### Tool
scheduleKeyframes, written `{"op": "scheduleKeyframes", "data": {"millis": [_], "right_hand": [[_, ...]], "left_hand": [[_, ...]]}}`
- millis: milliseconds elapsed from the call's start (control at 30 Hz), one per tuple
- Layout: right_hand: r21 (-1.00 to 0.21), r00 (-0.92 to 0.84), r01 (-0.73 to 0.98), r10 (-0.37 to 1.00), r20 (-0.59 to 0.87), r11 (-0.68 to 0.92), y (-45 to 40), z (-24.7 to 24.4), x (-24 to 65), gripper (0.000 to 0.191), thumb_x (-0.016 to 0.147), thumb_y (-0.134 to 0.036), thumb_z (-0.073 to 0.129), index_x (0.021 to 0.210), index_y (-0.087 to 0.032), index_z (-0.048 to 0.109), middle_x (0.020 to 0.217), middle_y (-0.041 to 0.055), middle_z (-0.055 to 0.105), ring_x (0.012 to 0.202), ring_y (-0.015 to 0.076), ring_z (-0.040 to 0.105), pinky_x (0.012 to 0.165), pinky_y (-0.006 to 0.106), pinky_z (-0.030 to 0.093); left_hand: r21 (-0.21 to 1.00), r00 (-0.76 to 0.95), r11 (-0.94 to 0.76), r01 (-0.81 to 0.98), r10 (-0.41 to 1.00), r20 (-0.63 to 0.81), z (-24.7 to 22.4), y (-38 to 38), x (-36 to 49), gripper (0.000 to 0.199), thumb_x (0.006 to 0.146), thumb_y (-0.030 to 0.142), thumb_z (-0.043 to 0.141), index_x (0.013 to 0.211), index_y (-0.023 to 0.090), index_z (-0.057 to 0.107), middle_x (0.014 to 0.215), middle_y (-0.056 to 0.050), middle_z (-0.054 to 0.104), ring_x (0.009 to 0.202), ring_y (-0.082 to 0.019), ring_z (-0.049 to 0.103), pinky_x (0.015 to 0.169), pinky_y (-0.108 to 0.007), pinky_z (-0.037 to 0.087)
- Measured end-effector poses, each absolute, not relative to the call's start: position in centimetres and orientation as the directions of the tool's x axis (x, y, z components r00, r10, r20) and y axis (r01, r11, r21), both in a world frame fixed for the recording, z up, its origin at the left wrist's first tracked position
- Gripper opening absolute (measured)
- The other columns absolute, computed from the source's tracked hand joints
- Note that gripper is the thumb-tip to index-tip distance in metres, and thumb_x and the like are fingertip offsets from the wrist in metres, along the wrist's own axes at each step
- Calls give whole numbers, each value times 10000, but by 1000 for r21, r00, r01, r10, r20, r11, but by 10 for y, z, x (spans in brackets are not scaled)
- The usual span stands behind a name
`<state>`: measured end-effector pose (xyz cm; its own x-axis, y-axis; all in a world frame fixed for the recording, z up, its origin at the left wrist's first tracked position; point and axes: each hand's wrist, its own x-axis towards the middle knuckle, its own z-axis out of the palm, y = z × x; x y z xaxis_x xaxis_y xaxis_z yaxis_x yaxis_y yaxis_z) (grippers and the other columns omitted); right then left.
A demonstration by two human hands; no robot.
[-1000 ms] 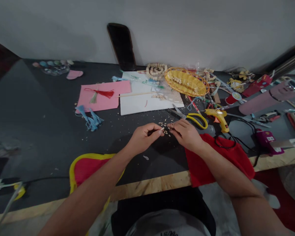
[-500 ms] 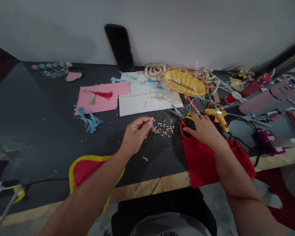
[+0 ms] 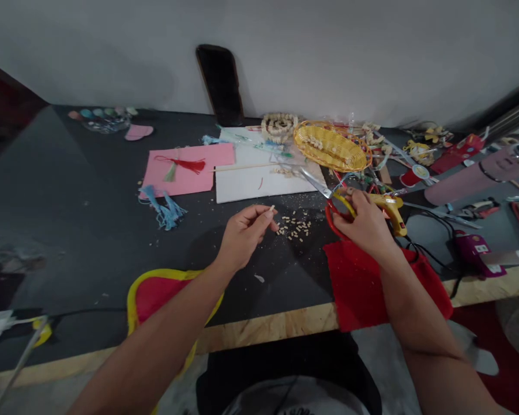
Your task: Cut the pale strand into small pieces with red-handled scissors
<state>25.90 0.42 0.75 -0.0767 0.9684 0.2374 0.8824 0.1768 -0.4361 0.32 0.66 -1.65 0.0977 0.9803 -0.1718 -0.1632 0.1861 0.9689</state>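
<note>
My left hand (image 3: 247,233) pinches a small pale stick piece (image 3: 272,207) between thumb and fingertips. Just right of it, several short pale pieces (image 3: 300,226) lie scattered on the dark table (image 3: 281,288). My right hand (image 3: 365,222) is closed on the red and yellow handles of the scissors (image 3: 332,202). The scissor blades point up and left over the edge of the white sheet (image 3: 246,187), and look nearly closed. A thin stick (image 3: 242,168) lies across that sheet.
Behind are a yellow basket (image 3: 331,148), a bead string (image 3: 279,125) and a leaning phone (image 3: 221,83). Tassels (image 3: 166,212) and pink felt (image 3: 155,173) lie left. A glue gun (image 3: 393,214), red cloth (image 3: 354,288) and pink bottle (image 3: 467,181) are right.
My right hand has lifted the scissors, with the blades now higher and closer together. My left hand still pinches the small piece. The whole view has shifted slightly.
</note>
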Motion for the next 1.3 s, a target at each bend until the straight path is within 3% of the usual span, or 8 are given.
{"op": "scheduleKeyframes", "data": {"millis": [100, 233, 433, 733, 1100, 1300], "right_hand": [[-588, -152, 756, 951, 270, 288, -1, 13, 251, 630, 804, -366, 640, 1365, -211, 400, 1155, 110, 553, 1047, 259, 577, 887, 432, 526], [-594, -361, 696, 912, 197, 404, -9, 10, 235, 845, 688, -486, 769, 1410, -240, 405, 1227, 121, 455, 1165, 294, 505, 981, 476, 488], [-657, -494, 601, 858, 144, 456, -15, 0, 218, 851, 689, -528, 772, 1406, -229, 424, 1191, 118, 468, 1137, 268, 516, 995, 458, 483], [-661, -515, 566, 837, 183, 493, -16, 0, 216, 826, 699, -503, 772, 1397, -220, 433, 1187, 126, 497, 1158, 272, 513, 1006, 478, 479], [-525, -510, 624, 811, 287, 579, -18, -9, 212, 688, 817, -502, 663, 1397, -190, 464, 1162, 138, 634, 1091, 267, 604, 947, 441, 527], [-486, -504, 652, 811, 296, 582, -19, -9, 210, 663, 832, -482, 653, 1396, -188, 467, 1137, 132, 643, 1071, 260, 613, 926, 421, 540]], "left_hand": [[967, 102, 184, -175, 980, -168, -18, 6, 3, 222, 797, 374, 679, 849, 157, 677, 622, -4, 642, 427, -37, 354, 394, -164, 225], [967, 100, 177, -182, 982, -161, -21, 6, 2, 231, 786, 383, 690, 851, 162, 673, 620, -3, 650, 427, -41, 360, 400, -168, 229], [989, 117, 123, -78, 987, -114, -19, 4, 2, 235, 800, 383, 661, 887, 166, 682, 620, -2, 668, 431, -58, 418, 416, -181, 268], [997, 172, 36, 70, 984, -48, -9, 1, 2, 163, 792, 325, 657, 795, 163, 667, 635, -23, 677, 583, -127, 608, 526, -217, 430], [986, 199, -60, 153, 980, 29, -9, 2, -2, 230, 840, 314, 607, 686, 166, 692, 766, -66, 705, 760, -161, 649, 590, -224, 468], [988, 170, -49, 149, 985, 23, -9, 0, 1, 243, 842, 361, 614, 712, 164, 673, 780, -60, 713, 726, -158, 659, 606, -235, 484]]}}
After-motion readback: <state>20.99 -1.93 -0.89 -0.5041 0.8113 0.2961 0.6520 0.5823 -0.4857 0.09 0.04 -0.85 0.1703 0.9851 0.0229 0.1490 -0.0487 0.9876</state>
